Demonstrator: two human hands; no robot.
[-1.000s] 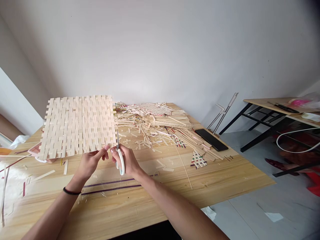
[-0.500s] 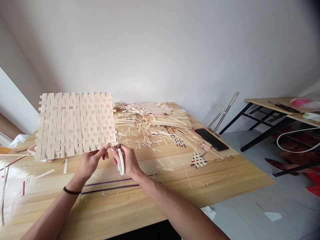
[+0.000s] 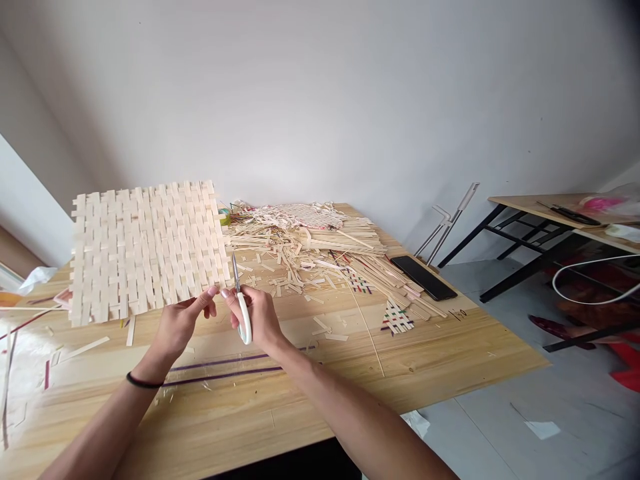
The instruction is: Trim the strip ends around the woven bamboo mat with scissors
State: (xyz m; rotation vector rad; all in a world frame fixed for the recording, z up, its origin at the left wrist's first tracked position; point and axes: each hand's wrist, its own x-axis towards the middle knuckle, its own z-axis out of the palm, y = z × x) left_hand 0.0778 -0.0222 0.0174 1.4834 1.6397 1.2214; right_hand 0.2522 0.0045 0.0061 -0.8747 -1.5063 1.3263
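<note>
A pale woven mat of flat wooden strips [image 3: 147, 253] is held up at a tilt over the left of the table, with short strip ends sticking out along its edges. My left hand [image 3: 181, 327] pinches its lower right corner between thumb and fingers. In my right hand [image 3: 260, 320] is a pair of white-handled scissors [image 3: 244, 317], blades pointing up and away, just beside the mat's right edge. The blades look closed or nearly so, apart from the mat. Part of the scissor handles is hidden by my right fingers.
Loose strips and offcuts [image 3: 290, 267] heap at the table's back [image 3: 450, 360]. A black phone [image 3: 423, 278] lies right, near a small woven triangle [image 3: 398, 318]. Purple strips [image 3: 225, 375] lie in front. A second table [image 3: 530, 208] and a person's shoe [image 3: 560, 331] are farther right.
The mat has tilted and shifted slightly left, its right edge moving away from the scissors. The scissors have turned a little, their blades now standing clear of the edge.
</note>
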